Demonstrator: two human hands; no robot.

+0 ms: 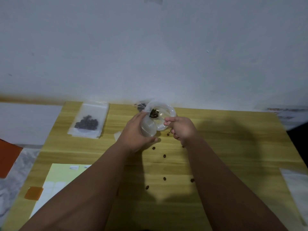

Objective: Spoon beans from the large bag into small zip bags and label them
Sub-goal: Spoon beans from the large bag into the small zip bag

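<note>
A clear plastic bag [164, 112] with a small clump of dark beans inside is held up at the far middle of the wooden table [216, 147]. My left hand [135, 132] grips the bag's lower part, fingers curled round the plastic. My right hand [182, 129] pinches the bag's right edge with its fingers curled. A small zip bag [89, 120] with a heap of dark beans lies flat at the back left, on top of other clear bags. Several loose beans [164, 156] are scattered on the table in front of my hands. No spoon is visible.
A pale yellow label sheet [61, 177] lies at the near left with an orange sticky note [33, 192] on it. More dark beans in plastic [140, 105] sit behind the held bag against the white wall. A clear plastic sheet [296, 185] lies at the right edge.
</note>
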